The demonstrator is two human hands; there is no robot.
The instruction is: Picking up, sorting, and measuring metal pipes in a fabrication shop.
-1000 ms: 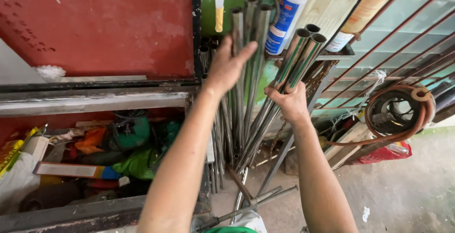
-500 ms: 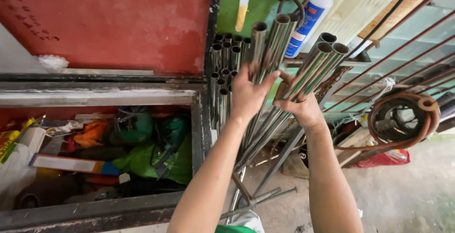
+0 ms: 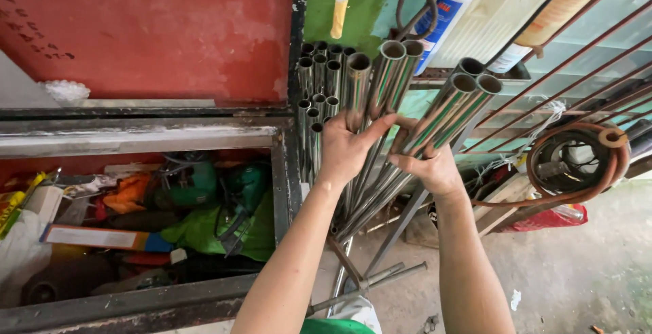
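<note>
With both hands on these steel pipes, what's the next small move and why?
Probably lift the two tubes in the right hand clear of the standing bundle: they already lean away from it, while the left hand holds the other pair back.

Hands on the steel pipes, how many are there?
2. The left hand grips the upright pipes in the middle; the right hand grips the pipes leaning right. No other hands show.

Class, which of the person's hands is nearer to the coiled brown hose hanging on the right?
Right. The right hand grips steel tubes beside the coiled hose; the left hand is farther, by the upright tubes.
</note>
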